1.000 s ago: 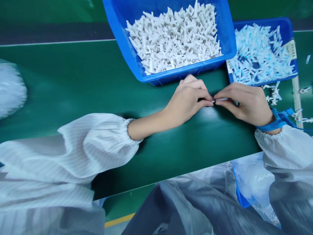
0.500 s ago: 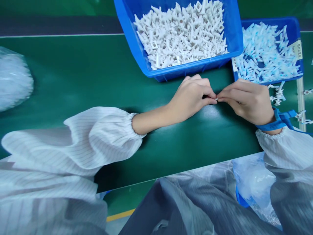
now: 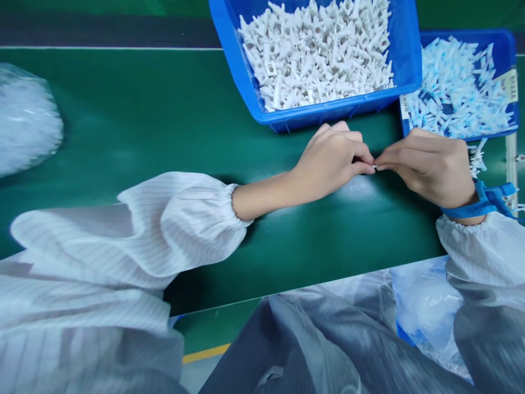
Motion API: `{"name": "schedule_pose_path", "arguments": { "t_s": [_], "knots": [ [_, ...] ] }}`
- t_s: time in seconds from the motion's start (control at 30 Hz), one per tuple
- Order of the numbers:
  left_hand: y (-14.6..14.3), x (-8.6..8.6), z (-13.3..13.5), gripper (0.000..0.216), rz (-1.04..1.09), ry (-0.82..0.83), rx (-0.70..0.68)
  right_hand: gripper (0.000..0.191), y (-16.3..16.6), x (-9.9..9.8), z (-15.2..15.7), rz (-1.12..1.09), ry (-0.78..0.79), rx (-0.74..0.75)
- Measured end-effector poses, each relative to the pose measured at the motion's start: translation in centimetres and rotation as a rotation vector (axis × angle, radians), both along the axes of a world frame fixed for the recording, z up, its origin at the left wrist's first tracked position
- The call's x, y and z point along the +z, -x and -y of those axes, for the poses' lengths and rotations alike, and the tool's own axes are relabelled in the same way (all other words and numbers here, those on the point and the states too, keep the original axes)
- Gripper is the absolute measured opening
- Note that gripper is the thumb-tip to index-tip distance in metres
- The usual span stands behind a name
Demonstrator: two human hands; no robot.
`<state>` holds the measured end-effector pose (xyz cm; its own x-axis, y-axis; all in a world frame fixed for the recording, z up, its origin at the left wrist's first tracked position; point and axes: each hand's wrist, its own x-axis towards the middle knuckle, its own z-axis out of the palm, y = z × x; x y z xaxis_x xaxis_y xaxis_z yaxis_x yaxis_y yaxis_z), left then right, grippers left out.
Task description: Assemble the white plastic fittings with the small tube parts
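Work surface: the wide dark green flat work surface (image 3: pixel 143 126) lies open from the hands leftward to the bag. Its near edge slants just below both forearms, and a pale line marks the far side.
Large bin: the deep blue plastic bin (image 3: pixel 328 116) sits at the far side with its front wall just beyond the left knuckles. It is heaped with white moulded plastic parts (image 3: pixel 324 49).
Small tray: the shallow blue plastic tray (image 3: pixel 463 34) touches the bin's right corner and holds white-and-pale-blue plastic pieces (image 3: pixel 459 93). A few of these lie spilled beside the right hand.
Bag: a clear plastic bag (image 3: pixel 24 120) sits at the left edge, well apart from the hands.
Left hand: the left hand (image 3: pixel 332 164) rests low over the surface, its thumb and forefinger pressed together and its other fingers curled.
Right hand: the right hand (image 3: pixel 430 164) mirrors it fingertip to fingertip, with a blue wrist strap (image 3: pixel 471 205) at the cuff.
Held part: a small white plastic piece (image 3: pixel 374 166) is pinched between both hands' fingertips, just in front of the bin and mostly hidden.
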<state>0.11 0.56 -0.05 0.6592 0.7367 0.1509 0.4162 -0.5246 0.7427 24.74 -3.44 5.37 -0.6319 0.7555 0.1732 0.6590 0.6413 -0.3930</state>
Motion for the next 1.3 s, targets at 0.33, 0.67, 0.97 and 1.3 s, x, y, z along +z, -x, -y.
{"name": "schedule_pose_path", "arguments": {
  "t_s": [0.33, 0.67, 0.97, 1.3],
  "knots": [
    [-0.3, -0.4, -0.2, 0.008, 0.100, 0.028, -0.020, 0.046, 0.3, 0.1, 0.0, 0.131, -0.004, -0.021],
    [-1.0, -0.5, -0.3, 0.014, 0.173, 0.102, -0.004, 0.045, 0.2, 0.5, 0.2, 0.290, -0.156, 0.023],
    [-1.1, -0.8, -0.8, 0.012, 0.165, 0.096, -0.007, 0.041, 0.0, 1.2, -0.9, 0.149, -0.008, 0.052],
    [-0.6, 0.3, -0.6, 0.011, 0.080, 0.106, -0.033, 0.038, -0.7, 0.9, -0.9, 0.119, 0.016, 0.036]
  ]
}}
